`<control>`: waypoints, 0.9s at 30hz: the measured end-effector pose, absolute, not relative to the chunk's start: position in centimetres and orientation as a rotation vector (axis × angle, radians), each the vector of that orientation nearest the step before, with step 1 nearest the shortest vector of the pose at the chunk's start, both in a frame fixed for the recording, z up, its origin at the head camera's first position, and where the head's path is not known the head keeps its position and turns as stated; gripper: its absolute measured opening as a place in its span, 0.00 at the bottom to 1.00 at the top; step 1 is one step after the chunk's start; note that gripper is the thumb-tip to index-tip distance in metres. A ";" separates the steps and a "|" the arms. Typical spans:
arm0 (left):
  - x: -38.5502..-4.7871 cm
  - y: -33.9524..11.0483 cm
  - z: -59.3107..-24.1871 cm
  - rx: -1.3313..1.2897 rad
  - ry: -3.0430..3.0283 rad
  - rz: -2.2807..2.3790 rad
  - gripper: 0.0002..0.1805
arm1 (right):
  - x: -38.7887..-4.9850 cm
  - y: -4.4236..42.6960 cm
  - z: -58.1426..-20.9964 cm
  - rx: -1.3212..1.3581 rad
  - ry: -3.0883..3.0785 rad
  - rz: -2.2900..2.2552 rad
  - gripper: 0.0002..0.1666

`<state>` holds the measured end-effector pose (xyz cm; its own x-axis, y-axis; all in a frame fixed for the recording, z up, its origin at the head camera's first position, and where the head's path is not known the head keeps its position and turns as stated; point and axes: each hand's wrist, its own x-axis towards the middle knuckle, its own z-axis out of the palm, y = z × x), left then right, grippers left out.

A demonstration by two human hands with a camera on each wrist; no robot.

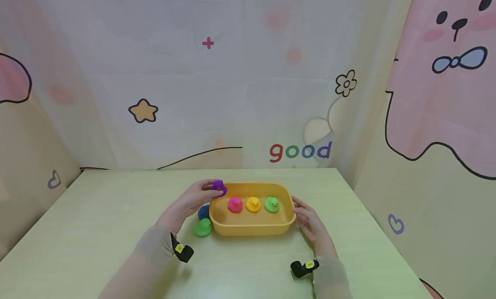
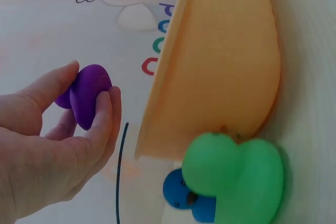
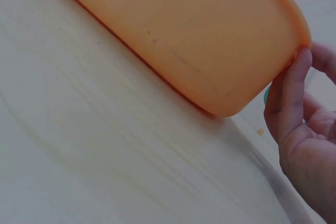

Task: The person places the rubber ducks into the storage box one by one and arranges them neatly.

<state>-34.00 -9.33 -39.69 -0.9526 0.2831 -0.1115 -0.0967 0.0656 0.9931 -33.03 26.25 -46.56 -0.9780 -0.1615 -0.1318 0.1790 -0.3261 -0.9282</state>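
My left hand pinches a purple toy duck between thumb and fingers, just over the left end of a yellow-orange plastic basin. In the left wrist view the purple duck is beside the basin's wall, apart from it. My right hand holds the basin's right end, thumb and fingertips at the rim. Inside the basin sit a pink duck, a yellow duck and a light green duck in a row. Outside its left end are a green duck and a partly hidden blue duck.
The basin stands on a pale green table. Behind the table hangs a printed backdrop with a star, a flower and the word "good". A side wall with a pink bear drawing flanks the right.
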 end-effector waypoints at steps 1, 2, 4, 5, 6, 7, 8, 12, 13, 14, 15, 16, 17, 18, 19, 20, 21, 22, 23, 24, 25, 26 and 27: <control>-34.1 -8.9 -39.7 0.185 2.060 1.974 0.30 | -33.0 26.3 -46.6 0.025 1.682 -2.401 0.34; -34.2 -8.5 -39.6 0.183 2.048 1.983 0.30 | -33.0 26.3 -46.6 0.029 1.680 -2.405 0.34; -34.3 -7.7 -39.5 0.185 2.027 1.996 0.30 | -33.0 26.3 -46.6 0.035 1.676 -2.408 0.33; -34.3 -7.3 -39.4 0.187 2.019 2.004 0.29 | -33.0 26.3 -46.6 0.039 1.674 -2.410 0.33; -34.4 -6.9 -39.4 0.186 2.007 2.013 0.29 | -33.0 26.3 -46.6 0.043 1.671 -2.414 0.33; -34.4 -6.5 -39.3 0.189 2.001 2.016 0.29 | -33.0 26.3 -46.6 0.042 1.671 -2.413 0.33; -34.5 -6.1 -39.2 0.193 2.005 2.011 0.29 | -32.9 26.3 -46.6 0.044 1.669 -2.414 0.33; -34.6 -4.5 -39.0 0.198 1.999 2.013 0.29 | -32.9 26.3 -46.6 0.050 1.678 -2.424 0.32; -34.7 -4.1 -39.0 0.197 1.993 2.017 0.28 | -32.9 26.4 -46.6 0.044 1.685 -2.418 0.32; -34.7 -3.7 -39.0 0.194 1.988 2.018 0.28 | -32.9 26.3 -46.6 0.051 1.686 -2.422 0.32; -34.7 -3.4 -39.0 0.191 1.974 2.023 0.28 | -32.8 26.3 -46.6 0.056 1.689 -2.422 0.32; -34.7 -3.0 -39.0 0.186 1.971 2.022 0.28 | -32.9 26.3 -46.6 0.060 1.692 -2.422 0.32; -34.7 -2.7 -39.0 0.178 1.966 2.023 0.27 | -32.9 26.3 -46.6 0.067 1.692 -2.419 0.32; -34.7 -2.3 -39.0 0.172 1.962 2.020 0.27 | -32.9 26.4 -46.6 0.069 1.694 -2.412 0.33; -34.7 -2.0 -39.0 0.165 1.960 2.018 0.26 | -32.9 26.4 -46.6 0.070 1.693 -2.403 0.33; -34.6 -1.6 -39.1 0.160 1.958 2.015 0.26 | -33.0 26.4 -46.5 0.082 1.685 -2.406 0.33; -34.6 -1.3 -39.2 0.156 1.954 2.014 0.26 | -33.0 26.4 -46.5 0.082 1.686 -2.400 0.33; -34.5 -0.9 -39.2 0.147 1.951 2.011 0.26 | -33.0 26.4 -46.5 0.083 1.686 -2.397 0.33; -34.5 -0.5 -39.3 0.146 1.948 2.007 0.26 | -33.0 26.4 -46.5 0.083 1.684 -2.392 0.34; -34.5 -0.2 -39.4 0.147 1.950 1.998 0.26 | -33.1 26.5 -46.5 0.079 1.682 -2.386 0.34; -34.4 0.2 -39.5 0.145 1.949 1.989 0.26 | -33.1 26.5 -46.5 0.077 1.681 -2.383 0.34; -34.5 0.6 -39.5 0.138 1.937 1.984 0.26 | -33.1 26.4 -46.4 0.080 1.679 -2.386 0.34; -34.5 0.9 -39.7 0.144 1.932 1.976 0.26 | -33.1 26.4 -46.4 0.083 1.677 -2.389 0.33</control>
<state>-34.50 0.93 -39.65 -0.9256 0.3312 -0.1834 -0.1907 0.0106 0.9816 -33.13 26.42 -46.39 -0.9740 -0.1473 -0.1719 0.2117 -0.3242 -0.9220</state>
